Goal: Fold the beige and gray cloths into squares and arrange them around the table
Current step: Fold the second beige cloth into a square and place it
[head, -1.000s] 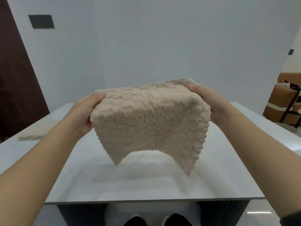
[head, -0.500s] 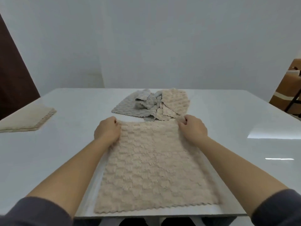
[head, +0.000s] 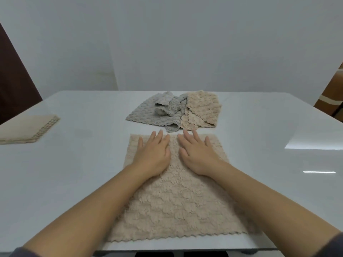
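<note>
A beige textured cloth [head: 176,206] lies spread flat on the white table [head: 74,173], reaching the near edge. My left hand [head: 153,154] and my right hand [head: 197,154] rest palm down on its far half, side by side, fingers straight and pointing away. Just beyond the fingertips lies a crumpled heap: a gray cloth [head: 148,114] on the left and another beige cloth [head: 203,110] on the right, overlapping in the middle.
A folded beige cloth [head: 26,128] sits at the table's left edge. A dark door [head: 14,89] stands behind on the left, and a brown chair [head: 332,97] shows at the far right. A pale wall rises behind the table.
The beige cloth came down from the air onto the table. My hands let go of its far corners and moved inward to lie flat on it.
</note>
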